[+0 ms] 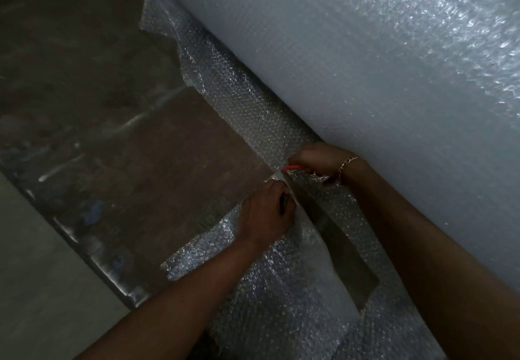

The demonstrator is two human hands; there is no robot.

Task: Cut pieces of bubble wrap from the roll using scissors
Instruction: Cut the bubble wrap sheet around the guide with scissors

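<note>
A huge bubble wrap roll fills the upper right of the head view. A loose sheet of bubble wrap runs along its foot over a dark mat. My right hand grips scissors with an orange handle; the blades are mostly hidden at the cut. My left hand pinches the edge of the partly cut piece of bubble wrap, which lies nearer to me. An open slit shows the dark mat between the piece and the sheet.
The dark brown mat covers the floor at left, its worn edge running diagonally. Pale grey floor lies beyond it at the lower left. A gold bracelet sits on my right wrist.
</note>
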